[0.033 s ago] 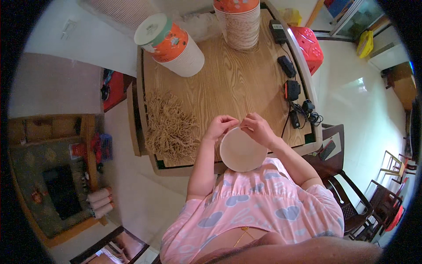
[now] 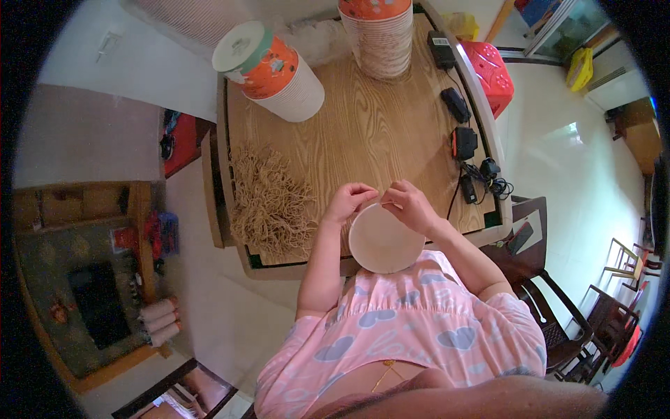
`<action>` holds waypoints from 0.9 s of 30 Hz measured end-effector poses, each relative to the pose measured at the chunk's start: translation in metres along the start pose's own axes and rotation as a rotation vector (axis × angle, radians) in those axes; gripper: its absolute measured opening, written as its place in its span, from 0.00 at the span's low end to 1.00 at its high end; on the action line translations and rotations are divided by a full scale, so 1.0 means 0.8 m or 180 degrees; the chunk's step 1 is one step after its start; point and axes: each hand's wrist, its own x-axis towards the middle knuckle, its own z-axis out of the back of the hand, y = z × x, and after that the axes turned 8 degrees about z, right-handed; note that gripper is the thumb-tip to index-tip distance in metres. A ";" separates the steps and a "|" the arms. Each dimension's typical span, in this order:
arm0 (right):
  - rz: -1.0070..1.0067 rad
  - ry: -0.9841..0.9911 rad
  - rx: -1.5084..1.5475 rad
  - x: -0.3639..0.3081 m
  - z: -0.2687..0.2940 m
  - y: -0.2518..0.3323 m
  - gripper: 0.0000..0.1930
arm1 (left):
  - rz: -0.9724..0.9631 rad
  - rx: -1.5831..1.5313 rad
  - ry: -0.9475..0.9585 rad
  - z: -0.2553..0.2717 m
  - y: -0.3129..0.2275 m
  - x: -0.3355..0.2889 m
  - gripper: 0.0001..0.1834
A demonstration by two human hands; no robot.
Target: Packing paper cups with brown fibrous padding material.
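Observation:
A white paper bucket [image 2: 386,243] leans against my body at the table's near edge, its round opening facing up toward me. At the bucket's far rim, my left hand [image 2: 354,199] is closed in a pinch. Close beside it, my right hand [image 2: 410,206] pinches too, its fingers over the rim. Whatever lies between the fingertips is too small to make out. Left of my hands spreads a tangled heap of brown twine-like strands [image 2: 271,202] on the wooden table [image 2: 342,133].
Behind stand a leaning stack of paper buckets [image 2: 292,91] and a second, strand-wrapped stack [image 2: 380,45]. Black adapters [image 2: 463,143] and cables line the table's right side. Beyond that edge is a red stool [image 2: 488,77]; dark chairs [image 2: 558,321] stand at the right.

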 end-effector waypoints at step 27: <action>0.0509 -0.0072 0.0091 -0.003 0.009 0.024 0.07 | -0.0669 0.0379 0.0004 -0.002 -0.003 -0.055 0.05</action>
